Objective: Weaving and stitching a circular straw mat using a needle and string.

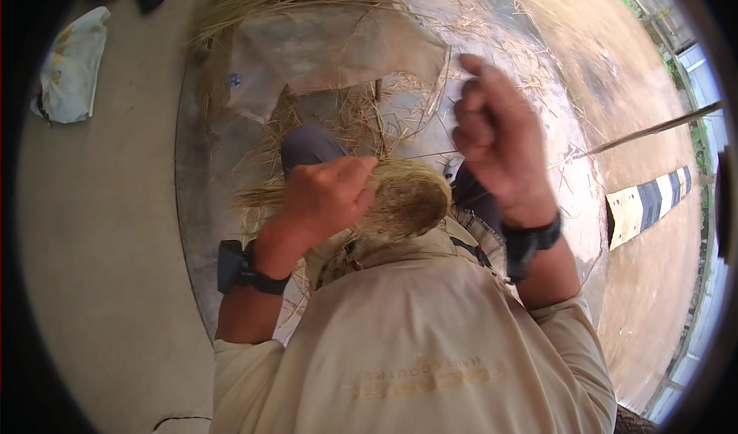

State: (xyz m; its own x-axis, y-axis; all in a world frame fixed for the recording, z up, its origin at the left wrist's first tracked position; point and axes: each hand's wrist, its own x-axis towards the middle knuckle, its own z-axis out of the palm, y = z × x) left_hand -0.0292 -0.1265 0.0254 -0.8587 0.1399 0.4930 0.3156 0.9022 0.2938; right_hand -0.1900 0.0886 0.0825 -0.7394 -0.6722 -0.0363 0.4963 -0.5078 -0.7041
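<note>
Head view, left hand [327, 192]: closed around the neck of a thick bundle of dry tan straw [403, 197], held over the person's lap, its cut end facing the camera.
Head view, right hand [492, 138]: raised in a fist, apparently pinching a thin pale strand [450, 76]; what it pulls is too fine to tell.
Risk, grip: if the left hand slackens, stalks could slide out and the bundle loosen.
Risk, strand: hard pulling may snap it.
Risk, litter: loose straw on the grey plastic sheet [200, 126] could tangle in.
</note>
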